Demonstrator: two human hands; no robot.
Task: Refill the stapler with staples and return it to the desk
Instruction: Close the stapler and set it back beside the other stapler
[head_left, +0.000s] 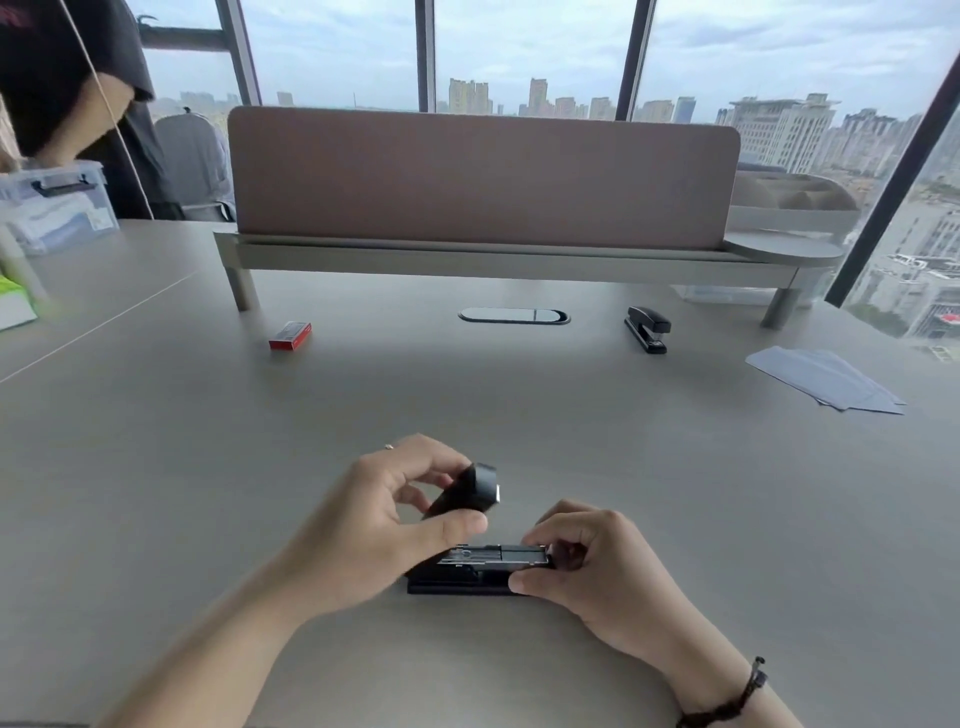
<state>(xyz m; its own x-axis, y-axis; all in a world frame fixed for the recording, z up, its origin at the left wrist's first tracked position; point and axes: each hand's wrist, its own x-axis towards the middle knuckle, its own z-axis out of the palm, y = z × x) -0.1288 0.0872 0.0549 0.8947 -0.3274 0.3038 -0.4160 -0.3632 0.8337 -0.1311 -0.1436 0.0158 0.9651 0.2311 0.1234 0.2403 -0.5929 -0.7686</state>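
Stapler (483, 564) open, front hidden by right hand (587, 561) pinching it; left hand (374, 525) grips lid (465, 491).

You face a smooth grey desk top (519, 415) with an oval black cable port (514, 316) set into it. Behind that stands a dusty-pink fabric divider panel (483, 176) on a grey raised shelf (498, 260). Beyond it, tall dark-framed windows (530, 52) show high-rise buildings (779, 130) under an overcast sky. The daylight is even and soft.
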